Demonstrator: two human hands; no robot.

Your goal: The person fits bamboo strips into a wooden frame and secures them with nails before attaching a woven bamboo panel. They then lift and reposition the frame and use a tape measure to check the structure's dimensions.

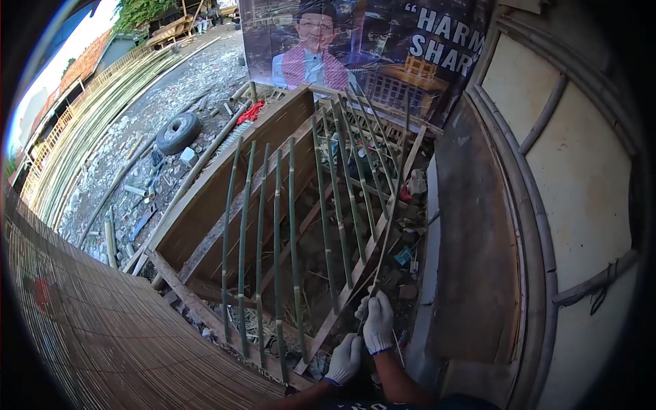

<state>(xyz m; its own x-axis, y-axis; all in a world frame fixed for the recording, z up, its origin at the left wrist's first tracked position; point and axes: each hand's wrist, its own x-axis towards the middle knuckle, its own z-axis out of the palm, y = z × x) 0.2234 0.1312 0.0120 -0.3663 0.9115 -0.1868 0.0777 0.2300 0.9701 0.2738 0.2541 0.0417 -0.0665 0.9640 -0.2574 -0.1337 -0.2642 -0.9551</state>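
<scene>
My right hand, in a white knit glove, is closed around a thin bamboo strip that runs up along a wooden rail. Lower and to the left, my left hand, gloved the same way, has its fingers curled together. A thin line shows between the two hands, but I cannot make out what the left fingers grip. Several green bamboo slats lie spaced apart across a wooden frame, left of and beyond my hands.
A woven bamboo blind covers the lower left. Wooden board sides bound the frame. A panelled wall stands close on the right, and a printed banner hangs behind. Outside lie a tyre and long bamboo poles.
</scene>
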